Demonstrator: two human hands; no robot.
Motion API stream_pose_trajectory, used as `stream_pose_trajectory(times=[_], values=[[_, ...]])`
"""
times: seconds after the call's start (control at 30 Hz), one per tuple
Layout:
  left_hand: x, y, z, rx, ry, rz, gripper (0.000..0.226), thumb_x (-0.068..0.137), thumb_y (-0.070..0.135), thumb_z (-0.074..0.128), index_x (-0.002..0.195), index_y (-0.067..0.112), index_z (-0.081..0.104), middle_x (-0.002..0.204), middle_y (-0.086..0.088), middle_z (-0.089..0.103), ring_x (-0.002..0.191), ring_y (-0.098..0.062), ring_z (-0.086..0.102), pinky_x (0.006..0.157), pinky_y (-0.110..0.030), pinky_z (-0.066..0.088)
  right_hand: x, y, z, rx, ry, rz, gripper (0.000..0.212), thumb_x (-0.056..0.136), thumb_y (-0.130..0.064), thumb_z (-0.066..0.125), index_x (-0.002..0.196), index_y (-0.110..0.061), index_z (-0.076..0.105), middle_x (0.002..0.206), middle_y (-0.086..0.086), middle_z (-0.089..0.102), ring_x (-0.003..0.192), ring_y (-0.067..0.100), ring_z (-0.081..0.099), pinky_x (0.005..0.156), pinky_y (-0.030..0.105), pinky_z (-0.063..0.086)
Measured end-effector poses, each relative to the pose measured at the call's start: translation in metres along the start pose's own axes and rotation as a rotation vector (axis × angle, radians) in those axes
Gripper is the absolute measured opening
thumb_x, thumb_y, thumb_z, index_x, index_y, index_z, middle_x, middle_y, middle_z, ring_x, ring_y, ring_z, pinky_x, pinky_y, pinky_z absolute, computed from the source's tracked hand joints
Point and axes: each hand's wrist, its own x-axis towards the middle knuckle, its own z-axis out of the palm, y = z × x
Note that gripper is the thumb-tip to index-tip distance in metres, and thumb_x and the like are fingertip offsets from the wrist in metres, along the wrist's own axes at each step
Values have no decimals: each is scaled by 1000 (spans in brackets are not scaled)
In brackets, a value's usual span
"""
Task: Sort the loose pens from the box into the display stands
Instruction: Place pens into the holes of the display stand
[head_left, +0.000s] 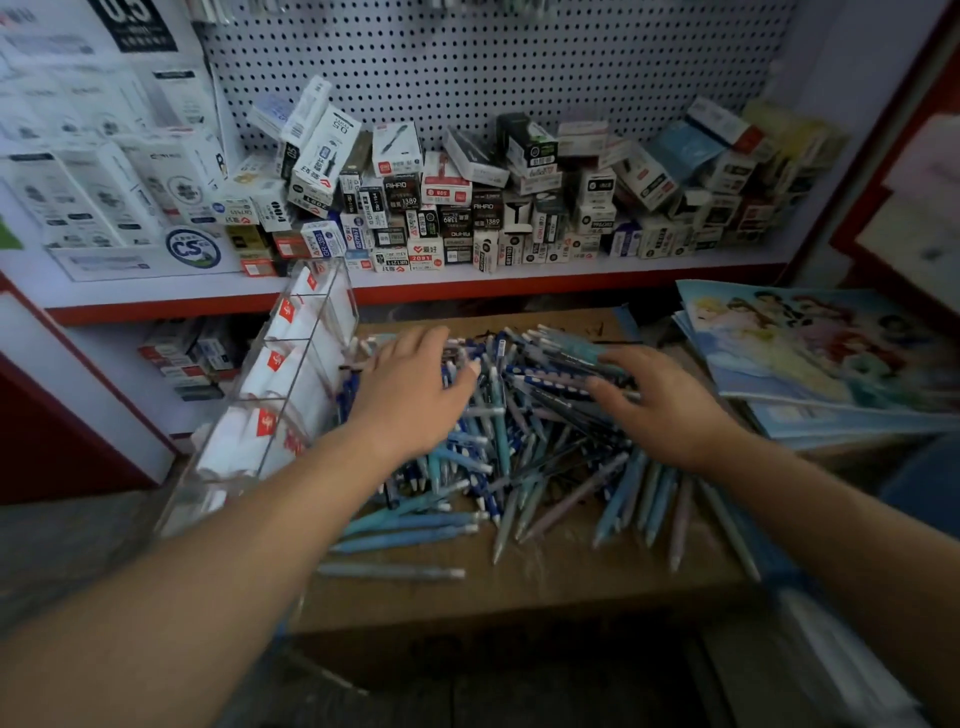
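The pens were in a big heap of loose blue, teal and pale lilac click pens (519, 441), lying on the flat brown cardboard box (519, 592) that served as the work surface. The pile was thickest toward twelve o'clock and thinned to single pens at six.

The left hand (415, 395) lay palm-down on the heap at ten o'clock, its fingers spread and pressing on the pens, pinching none. The right hand (660, 405) lay palm-down at two o'clock, fingers reaching flat toward the middle and only slightly bent, resting on the pens.

Just beside the heap at nine o'clock stood the clear acrylic display stand (306, 364), tilted back, stepped in tiers and split into compartments, with white cards bearing red marks inside. Its lower edge touched the box.

At three o'clock a stack of thin blue books with cartoon-figure covers (810, 348) lay fanned, close to the right hand but apart from it.

Beyond the box at twelve o'clock ran a white shelf with a red front edge (519, 288), crowded with small printed pen cartons (467, 208), stacked and leaning against each other. Behind them rose a white perforated pegboard (493, 67). At eleven o'clock tall white product boxes (104, 187) stood on the same shelf. The light was dim toward the floor.
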Motion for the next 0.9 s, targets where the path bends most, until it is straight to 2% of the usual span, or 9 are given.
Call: stream_pose_trajectory(times=[0.07, 0.17, 0.27, 0.33, 0.4, 0.57, 0.9], values=[[-39, 8, 6, -59, 23, 4, 69, 102, 57, 37, 160, 24, 19, 168, -1, 14, 155, -23, 9, 127, -46, 10, -42, 0, 13, -18, 15, 4, 54, 102, -53, 43, 146, -23, 46, 151, -1, 44, 138, 17, 38, 104, 29, 34], [-99, 12, 22, -92, 72, -30, 75, 100, 60, 37, 161, 29, 7, 170, 4, -9, 156, -18, -13, 127, -43, -1, -92, 6, 33, -116, 32, 34, 63, 100, -57, 42, 154, -24, 38, 162, 0, 31, 149, 19, 24, 118, 35, 26], [-146, -1, 44, 38, 8, -66, 94, 88, 82, 16, 156, 32, -23, 162, 0, -38, 147, -20, -38, 124, -44, -13, -115, 19, 44, -154, 22, 186, 80, 91, -74, 26, 158, -31, 28, 167, 3, 19, 153, 24, 15, 123, 42, 20], [-161, -14, 57, 148, -51, -98, 101, 74, 93, -1, 148, 35, -39, 154, -5, -50, 142, -24, -45, 123, -47, -17, -121, 29, 50, -165, -21, 286, 88, 85, -82, 17, 160, -37, 15, 170, 3, 7, 155, 27, 7, 123, 46, 16], [-165, -24, 65, 195, -94, -130, 108, 67, 98, -6, 145, 33, -43, 150, -8, -53, 141, -27, -47, 123, -49, -17, -122, 33, 57, -168, -40, 347, 89, 85, -84, 17, 160, -39, 6, 170, 3, -3, 156, 29, 1, 124, 48, 11], [-152, -29, 71, 226, -97, -164, 112, 71, 100, 4, 147, 32, -41, 153, -10, -49, 142, -31, -45, 122, -49, -19, -104, 18, 73, -110, -5, 343, 90, 86, -86, 17, 161, -39, -2, 170, 3, -11, 156, 31, -4, 125, 49, 6], [-128, -26, 75, 246, -62, -130, 103, 76, 96, -2, 149, 33, -37, 157, -12, -42, 146, -30, -39, 122, -56, -16, -78, -18, 89, 101, 91, 401, 81, 98, -70, 32, 162, -29, 7, 169, 4, -17, 155, 29, -12, 126, 50, 7]])
